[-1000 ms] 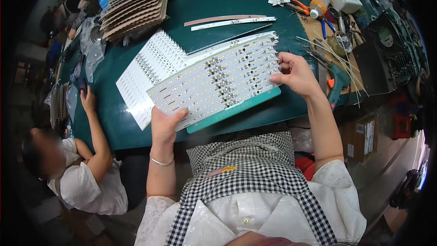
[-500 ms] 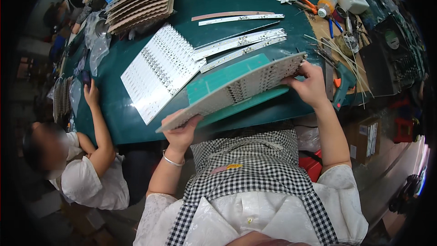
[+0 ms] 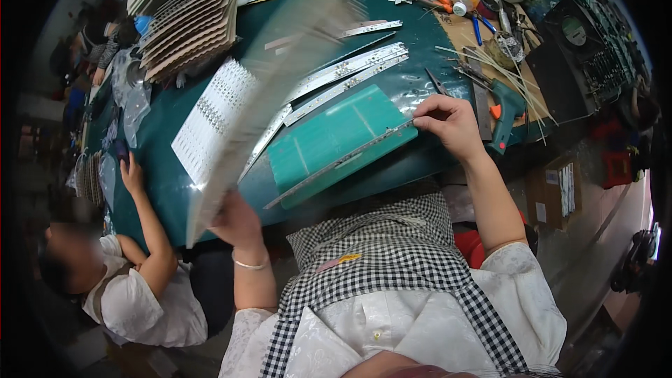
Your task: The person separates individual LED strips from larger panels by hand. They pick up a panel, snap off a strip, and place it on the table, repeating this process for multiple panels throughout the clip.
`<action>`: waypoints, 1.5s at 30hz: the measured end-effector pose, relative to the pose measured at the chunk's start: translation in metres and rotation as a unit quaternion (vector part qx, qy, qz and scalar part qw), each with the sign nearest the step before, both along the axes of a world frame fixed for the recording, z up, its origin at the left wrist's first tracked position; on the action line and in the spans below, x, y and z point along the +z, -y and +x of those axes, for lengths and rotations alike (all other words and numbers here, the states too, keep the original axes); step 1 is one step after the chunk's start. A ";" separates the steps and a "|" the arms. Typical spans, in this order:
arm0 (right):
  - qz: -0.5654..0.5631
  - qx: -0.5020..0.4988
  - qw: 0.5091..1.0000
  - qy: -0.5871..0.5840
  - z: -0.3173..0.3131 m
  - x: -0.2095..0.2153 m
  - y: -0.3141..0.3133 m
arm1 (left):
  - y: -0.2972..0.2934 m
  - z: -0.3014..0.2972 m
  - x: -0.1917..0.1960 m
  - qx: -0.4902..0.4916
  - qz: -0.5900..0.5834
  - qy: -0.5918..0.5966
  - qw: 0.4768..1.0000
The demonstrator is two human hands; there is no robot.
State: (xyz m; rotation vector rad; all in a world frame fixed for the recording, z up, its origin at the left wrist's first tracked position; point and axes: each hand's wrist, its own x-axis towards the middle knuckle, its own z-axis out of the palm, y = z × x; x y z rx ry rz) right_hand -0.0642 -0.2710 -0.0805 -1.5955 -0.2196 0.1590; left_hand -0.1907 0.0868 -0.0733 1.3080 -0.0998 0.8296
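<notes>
Thin, narrow, pale strip, seen nearly edge-on: centre of frame, long axis sloping from lower left up to centre right. Its right end sits in the right hand; the rest lies down-left of those fingertips, across or just over a flat green rectangular block. Can't tell whether strip and block touch.

Right hand is clearly nearer: thumb and index pinched together on the strip end, no visible gap, other fingers curled, forearm rising from lower right.

Left hand, left of the strip's free end, grips the lower end of a long, pale, flat panel smeared by motion. Hand closed round the edge; exact finger placement too blurred to call. Panel stands steeply tilted, lower left to top centre, partly hiding a fanned stack of white component-dotted strips at centre left.

Beyond the block: two loose white strips, roughly parallel to the pinched one. Right of the right hand: teal glue gun with orange trigger. All on a dark green tabletop.
</notes>
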 end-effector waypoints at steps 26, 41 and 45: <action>0.005 0.112 0.989 -0.097 0.032 0.023 -0.018 | 0.021 0.006 -0.007 -0.112 -0.068 -0.329 0.935; -0.208 0.070 0.959 0.177 0.014 0.034 -0.013 | 0.014 -0.008 0.010 -0.069 0.219 -0.231 0.946; -0.188 0.019 0.936 0.296 0.004 0.019 -0.015 | 0.027 -0.006 0.011 -0.004 0.388 -0.087 0.918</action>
